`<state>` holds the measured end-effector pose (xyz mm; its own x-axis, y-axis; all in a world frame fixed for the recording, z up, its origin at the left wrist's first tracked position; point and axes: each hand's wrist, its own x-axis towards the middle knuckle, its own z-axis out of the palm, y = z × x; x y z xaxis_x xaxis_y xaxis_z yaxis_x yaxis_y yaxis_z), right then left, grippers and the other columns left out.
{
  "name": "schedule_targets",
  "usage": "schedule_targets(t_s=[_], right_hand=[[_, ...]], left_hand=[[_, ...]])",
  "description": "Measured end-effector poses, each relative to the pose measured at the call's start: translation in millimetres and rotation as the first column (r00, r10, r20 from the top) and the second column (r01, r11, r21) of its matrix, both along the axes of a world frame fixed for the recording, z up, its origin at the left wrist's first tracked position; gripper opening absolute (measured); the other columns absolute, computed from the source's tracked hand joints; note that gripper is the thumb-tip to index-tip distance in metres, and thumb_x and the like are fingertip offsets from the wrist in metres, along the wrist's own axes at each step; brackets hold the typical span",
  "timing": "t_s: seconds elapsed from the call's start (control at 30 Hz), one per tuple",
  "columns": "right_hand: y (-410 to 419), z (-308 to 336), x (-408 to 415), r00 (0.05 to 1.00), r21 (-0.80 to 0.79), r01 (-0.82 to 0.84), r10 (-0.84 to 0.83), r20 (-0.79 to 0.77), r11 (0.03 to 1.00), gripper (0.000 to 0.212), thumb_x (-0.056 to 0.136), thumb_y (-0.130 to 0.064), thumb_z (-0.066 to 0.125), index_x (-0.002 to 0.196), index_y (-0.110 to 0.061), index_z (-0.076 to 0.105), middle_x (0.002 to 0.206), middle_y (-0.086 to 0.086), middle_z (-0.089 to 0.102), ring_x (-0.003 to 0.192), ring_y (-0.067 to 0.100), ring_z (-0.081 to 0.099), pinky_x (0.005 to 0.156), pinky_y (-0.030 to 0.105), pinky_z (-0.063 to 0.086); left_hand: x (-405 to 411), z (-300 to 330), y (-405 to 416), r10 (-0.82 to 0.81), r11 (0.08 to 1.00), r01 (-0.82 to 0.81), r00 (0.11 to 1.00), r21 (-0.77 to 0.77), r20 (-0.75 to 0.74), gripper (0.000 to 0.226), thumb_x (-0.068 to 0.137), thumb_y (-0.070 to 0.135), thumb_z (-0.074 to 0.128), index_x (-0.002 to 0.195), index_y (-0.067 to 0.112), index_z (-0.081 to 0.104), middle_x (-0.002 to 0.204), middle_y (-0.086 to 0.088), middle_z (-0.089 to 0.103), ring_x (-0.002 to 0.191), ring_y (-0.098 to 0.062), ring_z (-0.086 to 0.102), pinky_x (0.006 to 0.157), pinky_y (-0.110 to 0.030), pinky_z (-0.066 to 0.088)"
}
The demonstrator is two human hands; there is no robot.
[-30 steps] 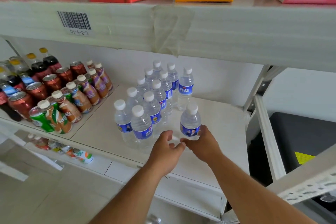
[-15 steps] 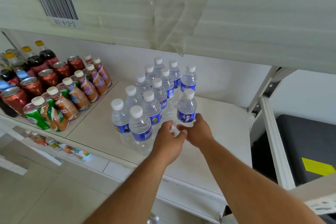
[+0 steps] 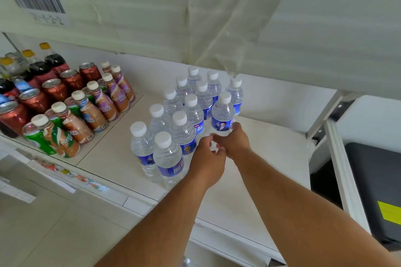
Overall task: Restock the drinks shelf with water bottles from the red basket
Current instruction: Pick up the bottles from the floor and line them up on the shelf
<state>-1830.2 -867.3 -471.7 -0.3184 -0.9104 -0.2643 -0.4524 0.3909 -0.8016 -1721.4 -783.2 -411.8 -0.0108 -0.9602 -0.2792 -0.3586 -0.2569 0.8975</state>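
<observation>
Head view: your right hand [image 3: 235, 141] grips the low part of a clear plastic water bottle with white cap and blue label [image 3: 222, 115], which stands on the white drinks shelf [image 3: 271, 158], close beside the right row of the other clear water bottles [image 3: 173, 128]. Your left hand [image 3: 207, 161] is just beside it, fingers curled; whether they hold anything, you cannot tell. About a dozen bottles already stand there. The red basket is not visible, so the remaining amount is unknown. Brown coffee bottles [image 3: 102, 106] stand at left.
</observation>
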Motion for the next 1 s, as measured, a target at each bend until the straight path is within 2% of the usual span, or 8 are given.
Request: schedule_targets(t_s=[0.2, 0.33, 0.47, 0.5, 0.6, 0.7, 0.87, 1.0], right_hand=[[-4.8, -1.2, 4.3, 0.994, 0.012, 0.089, -0.090, 0.067, 0.996, 0.062, 0.076, -0.040, 0.084, 0.122, -0.019, 0.047, 0.102, 0.005, 0.074, 0.089, 0.024, 0.076, 0.083, 0.044, 0.064], [-2.2, -5.9, 5.1, 0.990, 0.031, 0.110, -0.112, 0.080, 0.993, 0.076, 0.076, -0.045, 0.082, 0.138, -0.017, 0.047, 0.110, 0.006, 0.074, 0.099, 0.025, 0.074, 0.089, 0.045, 0.062], [11.5, 3.5, 7.2, 0.993, 0.034, 0.084, -0.086, 0.080, 0.996, 0.039, 0.083, -0.033, 0.080, 0.108, -0.019, 0.053, 0.103, 0.007, 0.074, 0.095, 0.028, 0.074, 0.088, 0.044, 0.063], [16.1, 5.5, 6.8, 0.992, 0.038, 0.080, -0.084, 0.098, 0.996, 0.039, 0.084, -0.032, 0.080, 0.107, -0.020, 0.050, 0.104, 0.007, 0.074, 0.095, 0.028, 0.074, 0.089, 0.045, 0.063], [34.5, 11.5, 5.2, 0.978, 0.052, 0.109, -0.116, 0.172, 0.993, 0.065, 0.085, -0.035, 0.081, 0.137, -0.016, 0.046, 0.102, 0.003, 0.070, 0.096, 0.028, 0.075, 0.092, 0.047, 0.062], [63.4, 23.2, 8.4, 0.950, 0.014, 0.138, -0.136, 0.280, 0.990, 0.071, 0.088, -0.028, 0.081, 0.146, -0.012, 0.042, 0.087, -0.005, 0.060, 0.093, 0.028, 0.076, 0.092, 0.047, 0.063], [141.3, 50.9, 34.3, 0.872, -0.058, 0.201, -0.151, 0.466, 0.978, 0.065, 0.090, -0.019, 0.080, 0.143, -0.009, 0.043, 0.129, 0.012, 0.061, 0.088, 0.025, 0.075, 0.084, 0.044, 0.064], [224.3, 52.8, 74.7, 0.886, -0.090, 0.168, -0.110, 0.450, 0.982, 0.066, 0.091, -0.024, 0.079, 0.145, -0.009, 0.045, 0.129, 0.012, 0.061, 0.085, 0.022, 0.078, 0.079, 0.042, 0.066]], left_hand=[[3.8, 2.2, 2.1, -0.018, 1.000, 0.018, 1.000, 0.021, -0.001, 0.053, 0.100, 0.027, 0.058, 0.149, 0.026, 0.038, 0.148, 0.007, 0.047, 0.117, -0.004, 0.049, 0.086, -0.021, 0.041], [4.7, 3.5, 8.7, -0.040, 0.999, 0.040, 0.999, 0.028, 0.005, 0.053, 0.100, 0.029, 0.058, 0.149, 0.027, 0.038, 0.147, 0.009, 0.049, 0.119, -0.004, 0.051, 0.089, -0.021, 0.041], [7.0, 7.1, 23.2, -0.065, 0.997, 0.065, 0.998, 0.035, -0.005, 0.053, 0.099, 0.030, 0.059, 0.148, 0.029, 0.039, 0.147, 0.010, 0.048, 0.117, -0.004, 0.051, 0.088, -0.021, 0.041], [8.7, 8.3, 27.4, -0.066, 0.997, 0.067, 0.998, 0.036, -0.008, 0.053, 0.099, 0.030, 0.060, 0.147, 0.029, 0.039, 0.147, 0.010, 0.047, 0.115, -0.003, 0.051, 0.088, -0.022, 0.040], [19.2, 13.2, 44.6, -0.072, 0.997, 0.072, 0.997, 0.032, 0.009, 0.057, 0.098, 0.032, 0.059, 0.150, 0.030, 0.035, 0.150, 0.011, 0.044, 0.116, -0.004, 0.050, 0.090, -0.024, 0.041], [37.9, 20.9, 71.1, -0.088, 0.996, 0.088, 0.996, 0.011, 0.031, 0.060, 0.097, 0.036, 0.060, 0.151, 0.029, 0.036, 0.151, 0.011, 0.043, 0.125, -0.008, 0.053, 0.091, -0.026, 0.042], [88.7, 31.3, 127.8, -0.086, 0.994, 0.092, 0.992, -0.065, 0.090, 0.058, 0.093, 0.037, 0.065, 0.146, 0.026, 0.043, 0.146, 0.009, 0.048, 0.115, -0.009, 0.059, 0.088, -0.028, 0.049], [146.3, 19.0, 179.8, -0.074, 0.995, 0.081, 0.989, -0.058, 0.128, 0.057, 0.091, 0.041, 0.067, 0.142, 0.030, 0.046, 0.140, 0.011, 0.052, 0.108, -0.009, 0.064, 0.085, -0.028, 0.054]])
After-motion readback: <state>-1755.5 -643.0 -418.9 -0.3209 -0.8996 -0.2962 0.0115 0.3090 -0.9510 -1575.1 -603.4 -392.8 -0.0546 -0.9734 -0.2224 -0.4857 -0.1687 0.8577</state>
